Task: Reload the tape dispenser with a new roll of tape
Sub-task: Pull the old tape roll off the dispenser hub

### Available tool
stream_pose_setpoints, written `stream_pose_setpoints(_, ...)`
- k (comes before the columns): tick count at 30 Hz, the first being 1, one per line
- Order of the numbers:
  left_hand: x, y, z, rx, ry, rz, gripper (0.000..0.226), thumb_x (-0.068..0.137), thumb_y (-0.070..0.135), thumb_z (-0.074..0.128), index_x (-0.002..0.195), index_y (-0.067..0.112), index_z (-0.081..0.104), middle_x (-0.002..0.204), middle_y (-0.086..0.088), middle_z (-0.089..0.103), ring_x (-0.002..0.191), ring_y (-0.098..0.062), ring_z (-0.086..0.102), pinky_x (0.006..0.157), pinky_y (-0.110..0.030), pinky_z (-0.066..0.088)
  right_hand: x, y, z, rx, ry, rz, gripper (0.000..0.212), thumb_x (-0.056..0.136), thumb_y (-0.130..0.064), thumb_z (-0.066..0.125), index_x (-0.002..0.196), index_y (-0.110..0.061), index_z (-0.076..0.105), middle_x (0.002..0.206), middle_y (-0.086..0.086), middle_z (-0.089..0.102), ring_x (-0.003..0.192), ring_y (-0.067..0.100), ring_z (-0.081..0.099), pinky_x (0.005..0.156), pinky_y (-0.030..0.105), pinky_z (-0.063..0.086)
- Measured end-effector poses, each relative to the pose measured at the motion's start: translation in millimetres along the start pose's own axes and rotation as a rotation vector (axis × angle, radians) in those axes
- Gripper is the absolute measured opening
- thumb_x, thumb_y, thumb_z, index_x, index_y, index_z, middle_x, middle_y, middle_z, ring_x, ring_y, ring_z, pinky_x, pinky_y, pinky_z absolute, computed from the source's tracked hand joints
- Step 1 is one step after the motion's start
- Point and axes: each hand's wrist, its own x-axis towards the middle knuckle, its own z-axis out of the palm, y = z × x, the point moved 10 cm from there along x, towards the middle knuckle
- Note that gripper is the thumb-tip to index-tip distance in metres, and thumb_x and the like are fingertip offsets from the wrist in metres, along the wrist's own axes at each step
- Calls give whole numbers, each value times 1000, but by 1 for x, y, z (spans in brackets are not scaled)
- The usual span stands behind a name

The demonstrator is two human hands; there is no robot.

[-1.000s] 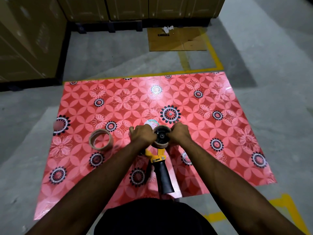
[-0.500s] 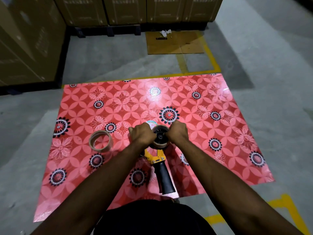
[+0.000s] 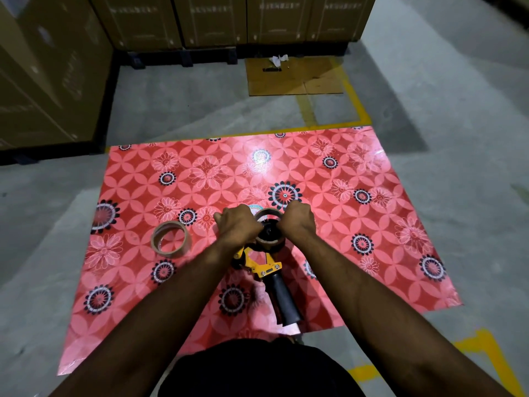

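Note:
A yellow tape dispenser (image 3: pixel 264 266) with a black handle lies on the red flowered mat (image 3: pixel 357 213), handle pointing toward me. A brown tape roll (image 3: pixel 269 233) sits at its hub end, tilted so its open core shows. My left hand (image 3: pixel 237 224) grips the roll's left side and my right hand (image 3: pixel 297 222) grips its right side. A second brown roll (image 3: pixel 171 238), thin and nearly all core, lies flat on the mat to the left, apart from my hands.
Stacked cardboard boxes (image 3: pixel 57 67) on dark pallets line the left and far sides. A flat piece of cardboard (image 3: pixel 294 77) with white scraps lies on the concrete floor beyond the mat. Yellow floor lines (image 3: pixel 355 107) run nearby.
The roll between my hands has risen and tilted off the dispenser's hub, so its hollow core now shows. Both hands stay on its sides.

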Motion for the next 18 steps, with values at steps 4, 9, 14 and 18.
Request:
stream_pose_setpoints(4,-5,-9,-10,-273,-72,3,22,82,36,68,72,17,70,62,3,69,66,-17,67,87,-36,40,5,3,-3,188,-131,-41,17,73,-15,75,84,-2,73,82,19,74,73,30,73,65,39,63)
stream_pose_setpoints(9,-21,-11,-32,-662,-166,160,11,82,25,73,94,24,73,88,2,73,84,-19,68,69,-26,49,-11,12,-12,730,-366,-53,33,79,-9,82,110,-11,71,97,16,69,71,21,70,60,29,58)
stream_pose_setpoints(14,-32,19,-21,-906,-349,284,37,78,13,69,114,12,60,112,-5,68,99,-24,69,79,-37,55,-16,33,-22,974,-347,-35,18,90,-19,74,107,-24,71,99,16,67,65,30,70,67,38,61)
stream_pose_setpoints(18,-31,65,-2,-719,-340,415,75,61,17,72,133,24,55,128,1,60,111,-14,63,84,-38,58,-9,72,-35,1007,-205,0,26,94,-20,70,120,-17,67,96,12,62,67,28,66,74,45,62)
